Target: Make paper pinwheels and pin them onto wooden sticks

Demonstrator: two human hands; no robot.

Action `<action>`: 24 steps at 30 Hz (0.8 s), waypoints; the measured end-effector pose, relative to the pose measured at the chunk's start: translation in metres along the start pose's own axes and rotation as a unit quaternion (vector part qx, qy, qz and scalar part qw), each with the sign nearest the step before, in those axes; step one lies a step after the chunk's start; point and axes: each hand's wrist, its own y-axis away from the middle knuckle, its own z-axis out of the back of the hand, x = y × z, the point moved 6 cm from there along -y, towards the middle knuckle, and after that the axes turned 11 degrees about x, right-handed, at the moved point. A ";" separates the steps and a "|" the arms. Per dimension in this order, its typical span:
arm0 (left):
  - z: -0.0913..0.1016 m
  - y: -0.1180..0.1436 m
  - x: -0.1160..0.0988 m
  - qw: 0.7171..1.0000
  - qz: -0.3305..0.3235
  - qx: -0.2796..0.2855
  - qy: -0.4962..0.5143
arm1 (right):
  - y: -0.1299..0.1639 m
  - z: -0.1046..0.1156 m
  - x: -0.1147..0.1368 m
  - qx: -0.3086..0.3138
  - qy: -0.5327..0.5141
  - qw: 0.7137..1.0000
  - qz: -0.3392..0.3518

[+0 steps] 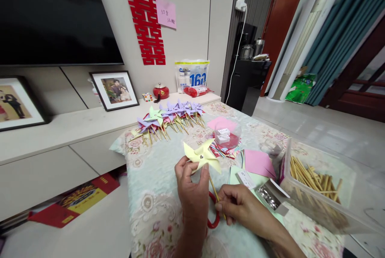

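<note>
I see my left hand pinching the back of a yellow pinwheel. The fingers are closed on the paper, just under the little pin in the middle. My right hand is closed too, and it pinches the low end of the thin wooden stick that the pinwheel sits on. The pinwheel is up off the table, near me, in the middle of the flowery tablecloth.

I think the pinwheel is very light. The paper is soft and would bend or crumple if I squeezed hard, so the folded middle and the stick are the good spots to hold. The stick looks stiff, but thin enough to snap.

Under my hands lie red scissors. To the right is a small open box of shiny pins, and past it a clear tub of sticks. Pink paper lies between them and a round clear pot. Far off, a row of finished pinwheels, mostly purple, lies by the shelf.
</note>
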 end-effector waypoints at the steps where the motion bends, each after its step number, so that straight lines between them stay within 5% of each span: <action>1: 0.000 0.000 -0.001 1.000 -0.003 -0.002 -0.003 | 0.000 0.001 0.001 -0.007 0.005 1.000 0.001; 6: 0.008 0.002 -0.013 0.998 -0.043 -0.033 -0.013 | 0.005 0.022 0.008 -0.125 0.164 0.978 0.028; 12: 0.013 -0.003 -0.020 0.994 -0.077 -0.032 -0.064 | 0.021 0.045 0.013 -0.272 0.431 0.859 0.037; 16: 0.008 -0.004 -0.019 0.991 -0.088 -0.004 -0.102 | 0.029 0.054 0.011 -0.327 0.519 0.790 0.003; 24: 0.002 -0.004 -0.009 0.992 -0.055 0.031 -0.105 | 0.033 0.058 0.014 -0.356 0.524 0.773 0.024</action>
